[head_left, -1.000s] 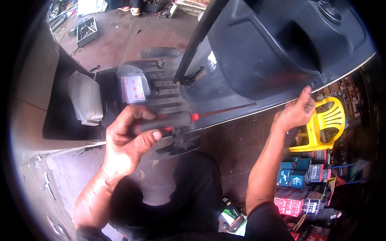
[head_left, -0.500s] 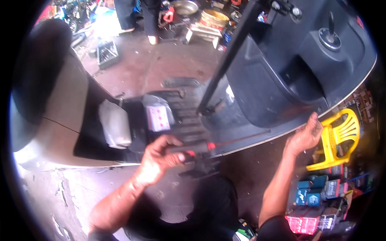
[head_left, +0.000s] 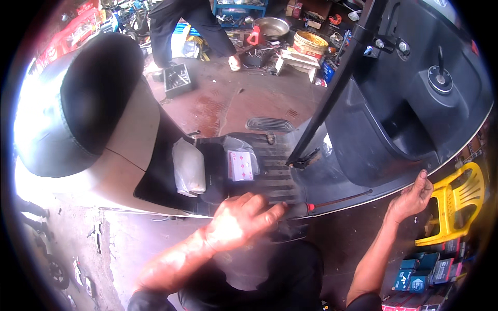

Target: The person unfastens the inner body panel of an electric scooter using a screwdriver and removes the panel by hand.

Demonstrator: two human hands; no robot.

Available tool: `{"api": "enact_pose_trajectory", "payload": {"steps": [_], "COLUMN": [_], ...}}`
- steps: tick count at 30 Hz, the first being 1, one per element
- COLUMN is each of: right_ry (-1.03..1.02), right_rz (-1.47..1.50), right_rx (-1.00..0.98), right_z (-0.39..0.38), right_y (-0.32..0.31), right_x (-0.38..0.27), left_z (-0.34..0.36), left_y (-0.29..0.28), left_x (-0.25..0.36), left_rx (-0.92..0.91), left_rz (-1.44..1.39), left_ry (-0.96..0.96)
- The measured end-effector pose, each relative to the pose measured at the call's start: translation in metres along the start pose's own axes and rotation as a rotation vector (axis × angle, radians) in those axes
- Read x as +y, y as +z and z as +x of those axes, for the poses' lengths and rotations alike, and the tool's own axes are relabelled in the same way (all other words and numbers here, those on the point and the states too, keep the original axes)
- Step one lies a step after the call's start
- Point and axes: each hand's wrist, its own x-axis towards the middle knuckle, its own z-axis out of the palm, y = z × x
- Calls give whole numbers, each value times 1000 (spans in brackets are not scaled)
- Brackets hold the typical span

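Note:
My left hand [head_left: 245, 220] is closed around the dark handle of a red-collared screwdriver [head_left: 298, 209]; its long thin shaft lies along the lower edge of a scooter's dark plastic front panel [head_left: 337, 155], its tip at the panel surface. My right hand [head_left: 410, 197] grips that panel's outer edge, thumb upward, right of the tip; its other fingertips are partly hidden. A black upright bar [head_left: 332, 103] rises from the ribbed footboard [head_left: 275, 181]. On the footboard sit a white wrapped package [head_left: 189, 168] and playing cards in a plastic bag [head_left: 239, 166].
The padded seat [head_left: 104, 98] is at left. A yellow plastic chair [head_left: 456, 192] and stacked boxes [head_left: 417, 274] stand right. Behind the scooter are another person's legs [head_left: 197, 23], a tool crate [head_left: 177, 82], a metal basin [head_left: 272, 26] and a bucket on a stool [head_left: 308, 44].
The view has tilted up, so the scooter and both hands sit lower and farther right. My left hand has turned over on the screwdriver handle, its back now upward. My right hand stays at the edge.

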Motion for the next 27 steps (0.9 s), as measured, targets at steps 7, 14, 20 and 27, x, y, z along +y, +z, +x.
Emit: {"api": "enact_pose_trajectory", "payload": {"steps": [7,14,20,27], "right_ry": [26,35,6,-47], "right_rz": [-4,-35,-73,-111], "right_rx": [-11,5,-18,-42], "right_z": [1,3,3,3], "right_y": [-4,-6,-5,-9], "right_x": [0,6,6,9], "left_z": [7,13,8,23], "left_y": [3,-1,6,11], "left_x": [1,-1,7,33], "left_rx": [97,-75,199,350], "left_rz": [-577,-1396,-1391,-984], "left_ry": [-327,-1014,-911,-1106]}}
